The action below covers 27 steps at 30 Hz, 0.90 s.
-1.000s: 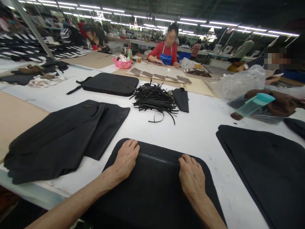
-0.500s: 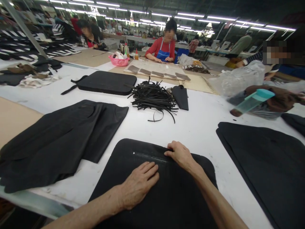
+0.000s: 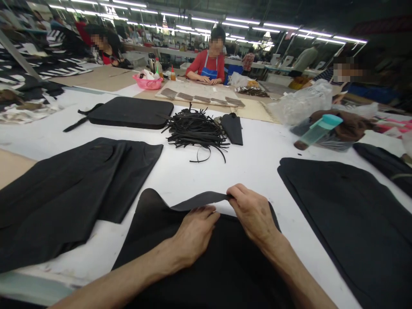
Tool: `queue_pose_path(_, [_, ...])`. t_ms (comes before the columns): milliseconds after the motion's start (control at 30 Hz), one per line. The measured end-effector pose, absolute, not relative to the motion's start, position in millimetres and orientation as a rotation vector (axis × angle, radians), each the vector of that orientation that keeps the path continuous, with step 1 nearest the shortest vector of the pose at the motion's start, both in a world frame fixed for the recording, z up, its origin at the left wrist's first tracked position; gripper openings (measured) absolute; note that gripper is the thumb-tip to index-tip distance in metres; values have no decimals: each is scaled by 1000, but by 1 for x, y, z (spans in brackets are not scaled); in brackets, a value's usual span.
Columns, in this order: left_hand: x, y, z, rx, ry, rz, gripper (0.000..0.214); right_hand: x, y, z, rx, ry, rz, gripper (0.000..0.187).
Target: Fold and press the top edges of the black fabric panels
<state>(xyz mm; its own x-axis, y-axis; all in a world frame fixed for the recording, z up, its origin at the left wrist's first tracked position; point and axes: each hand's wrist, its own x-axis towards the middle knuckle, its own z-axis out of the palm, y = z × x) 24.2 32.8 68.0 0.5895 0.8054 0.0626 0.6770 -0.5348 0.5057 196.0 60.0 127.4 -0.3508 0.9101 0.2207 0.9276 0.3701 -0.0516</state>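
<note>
A black fabric panel point(image 3: 151, 223) with rounded corners lies on the white table point(image 3: 257, 171) right in front of me. My right hand point(image 3: 252, 212) pinches the panel's far edge and has it lifted and folded back toward me. My left hand point(image 3: 193, 236) lies flat on the panel just below the fold, fingers stretched out, pressing the cloth down.
A stack of black panels point(image 3: 64, 193) lies to the left and another point(image 3: 347, 214) to the right. Beyond are a heap of black strips point(image 3: 196, 128), a black pad point(image 3: 128, 112), a teal-lidded bottle point(image 3: 318, 128) and a plastic bag point(image 3: 302, 105). Other people sit at the far side.
My left hand slid from the panel's far-left corner to its middle. My right hand moved left along the far edge, pinched it and lifted it back toward me.
</note>
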Motion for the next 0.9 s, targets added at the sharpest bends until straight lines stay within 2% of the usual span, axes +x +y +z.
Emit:
queue_pose_path(133, [50,56,70,2245,1188,244,29,199,68,125,-1701,-2424,-276,6])
queue_pose_path(300, [62,61,67,2281,1208,175,21,201,82,94,-1713,-2522,-417,3])
queue_pose_path(467, [59,58,58,2350,1174,202,17,212,65,78,-1605,-2429,-459,35])
queue_pose_path(700, [57,57,49,2471,1140,245,11,229,28,60,-1405,-2496,5,28])
queue_pose_path(900, [25,54,60,2577,1168,185,11,228,27,48,-1538,-2574,55,18])
